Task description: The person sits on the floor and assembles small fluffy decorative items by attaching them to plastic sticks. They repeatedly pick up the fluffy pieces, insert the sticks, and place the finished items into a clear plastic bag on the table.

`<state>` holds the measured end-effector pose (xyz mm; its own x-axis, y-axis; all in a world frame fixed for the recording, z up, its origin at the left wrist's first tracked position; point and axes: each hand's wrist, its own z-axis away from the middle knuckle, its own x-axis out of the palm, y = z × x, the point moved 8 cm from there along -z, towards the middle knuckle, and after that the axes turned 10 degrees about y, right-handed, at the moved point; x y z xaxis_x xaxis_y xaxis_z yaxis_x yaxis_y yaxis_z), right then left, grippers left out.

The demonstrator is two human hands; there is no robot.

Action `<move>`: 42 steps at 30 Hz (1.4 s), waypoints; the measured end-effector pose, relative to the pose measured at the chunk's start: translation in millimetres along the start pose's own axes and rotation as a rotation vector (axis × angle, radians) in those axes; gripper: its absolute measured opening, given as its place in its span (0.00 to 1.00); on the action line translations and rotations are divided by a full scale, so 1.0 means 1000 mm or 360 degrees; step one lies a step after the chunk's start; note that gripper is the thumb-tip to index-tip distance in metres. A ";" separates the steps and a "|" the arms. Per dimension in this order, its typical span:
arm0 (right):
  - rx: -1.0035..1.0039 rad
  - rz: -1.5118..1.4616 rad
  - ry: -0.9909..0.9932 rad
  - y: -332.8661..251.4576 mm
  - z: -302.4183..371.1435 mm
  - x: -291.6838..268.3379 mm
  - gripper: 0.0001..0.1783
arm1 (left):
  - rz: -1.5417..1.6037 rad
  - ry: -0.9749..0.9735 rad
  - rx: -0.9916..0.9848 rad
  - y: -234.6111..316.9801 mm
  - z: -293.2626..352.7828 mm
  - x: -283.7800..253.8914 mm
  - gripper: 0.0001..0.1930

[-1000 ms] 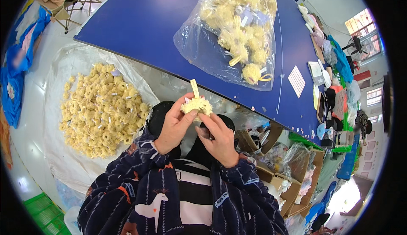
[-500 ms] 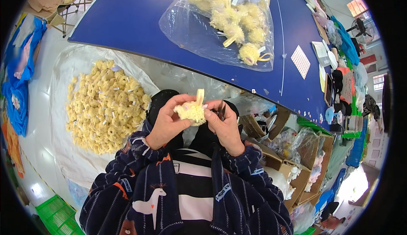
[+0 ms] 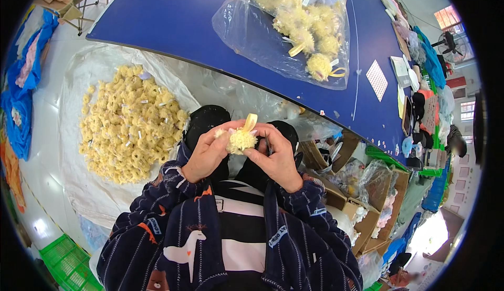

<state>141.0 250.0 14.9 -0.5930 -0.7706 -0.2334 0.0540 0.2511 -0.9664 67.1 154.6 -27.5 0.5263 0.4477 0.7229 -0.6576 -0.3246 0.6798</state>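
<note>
While left hand (image 3: 206,157) and right hand (image 3: 278,159) pinch the yellow plush (image 3: 242,142) on the table's (image 3: 173,23) near side, drop risk.
Loose pinch could let it fall; ribbon loop (image 3: 251,121) could snag. Some fingers hidden, firmness unclear.

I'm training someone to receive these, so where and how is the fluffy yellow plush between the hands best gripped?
Probably by its ribbon loop, pinched from the far side, toward the blue table: the loop sticks up clear of the fluffy yellow plush, while the left hand and right hand flank its body.
</note>
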 end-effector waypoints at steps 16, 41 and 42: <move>0.0059 0.0107 0.0245 0.014 0.001 -0.004 0.08 | -0.0524 0.0140 0.0092 -0.003 -0.003 -0.003 0.22; -0.0555 0.1183 0.1011 -0.052 -0.069 -0.122 0.08 | -0.2923 0.1256 0.0752 0.155 0.057 -0.136 0.23; -0.0518 0.1303 0.0964 -0.046 -0.076 -0.122 0.08 | -0.2755 0.1259 0.0774 0.157 0.057 -0.138 0.23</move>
<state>150.3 377.3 95.7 -0.7787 0.1005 -0.6193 0.4527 0.7734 -0.4437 -77.8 -5.4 -13.1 -0.0760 0.6470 -0.7587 0.4641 0.6964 0.5474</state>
